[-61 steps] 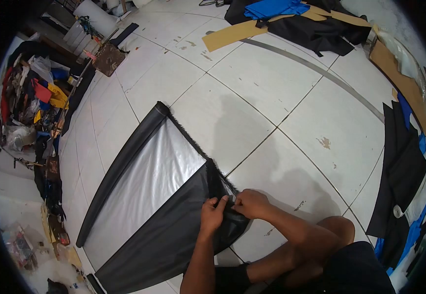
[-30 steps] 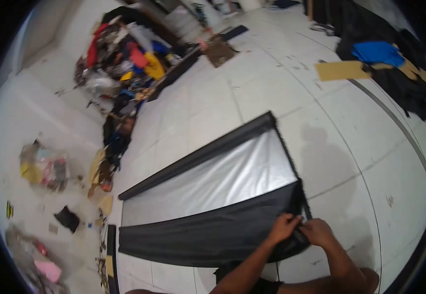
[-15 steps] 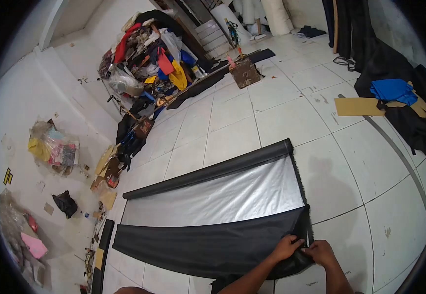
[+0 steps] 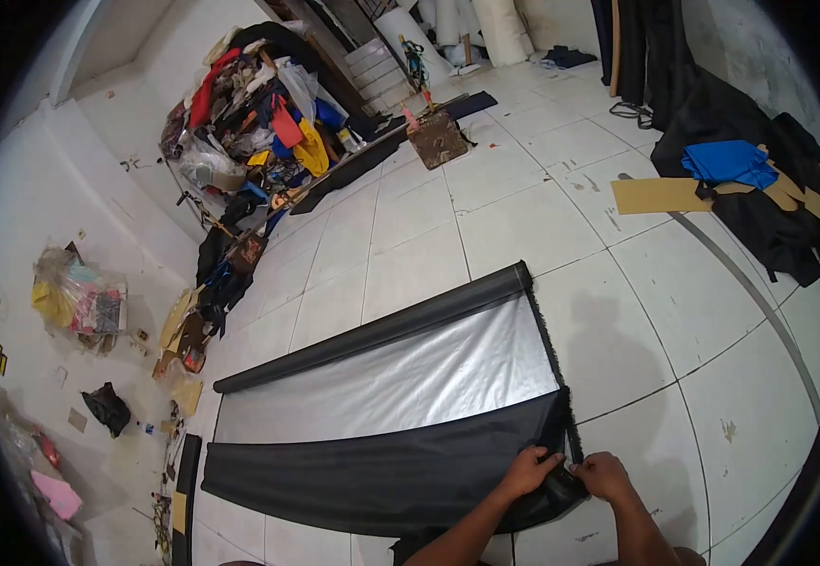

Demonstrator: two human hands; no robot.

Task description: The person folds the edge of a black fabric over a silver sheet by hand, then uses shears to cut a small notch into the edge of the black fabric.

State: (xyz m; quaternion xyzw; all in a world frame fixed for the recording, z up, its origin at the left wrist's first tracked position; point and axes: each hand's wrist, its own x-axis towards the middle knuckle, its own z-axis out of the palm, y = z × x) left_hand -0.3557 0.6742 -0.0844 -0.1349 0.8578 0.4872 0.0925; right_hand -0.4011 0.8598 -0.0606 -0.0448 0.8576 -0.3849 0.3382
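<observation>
A sheet of black fabric [image 4: 363, 481] with a silver underside [image 4: 410, 377] lies on the floor, its near part folded over so the black face is up. Along its far side the fabric is wound into a long roll [image 4: 372, 330]. My left hand [image 4: 531, 472] pinches the folded part close to its right corner. Just to the right, my right hand [image 4: 603, 474] has its fingers closed on the frayed right edge. The fingertips of both hands nearly meet, and the cloth bunches below them.
White floor tiles [image 4: 514, 226] surround the fabric. A heap of cloth and bags [image 4: 268, 113] stands at the back left. Brown cardboard [image 4: 660, 196], a blue cloth [image 4: 729, 163] and black fabric lie at the right. A stained block [image 4: 440, 141] sits farther back.
The view has turned slightly right, so the whole scene appears farther left. Both hands keep their grip at the fabric's right edge, with hardly any movement against it.
</observation>
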